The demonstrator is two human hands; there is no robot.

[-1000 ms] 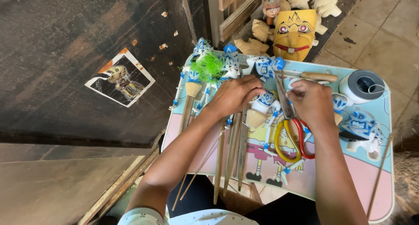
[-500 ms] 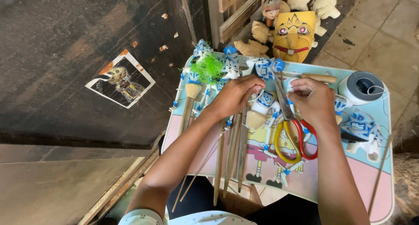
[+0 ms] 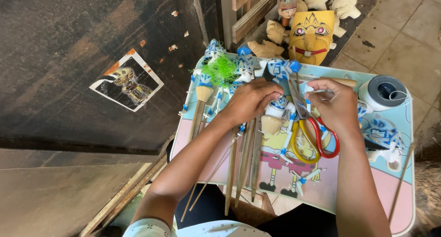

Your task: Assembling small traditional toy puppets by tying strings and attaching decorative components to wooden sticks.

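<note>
Small pastel cartoon-print folding table (image 3: pixel 367 198): red-and-yellow-handled scissors (image 3: pixel 312 138) mid, grey thread spool (image 3: pixel 383 92) far right, blue-white wooden stick puppets (image 3: pixel 239 71) far left.

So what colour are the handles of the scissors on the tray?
One red, one yellow: scissors, seen in the head view.

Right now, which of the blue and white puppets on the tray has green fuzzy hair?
The blue and white puppet at the tray's far left corner, beyond the left hand; its bright green tuft sets it apart from the others.

Scissors (image 3: pixel 317 140) red-yellow handles; puppets (image 3: pixel 280 109) blue-white; mask (image 3: pixel 312 34) yellow; tuft (image 3: pixel 221 70) green.
</note>
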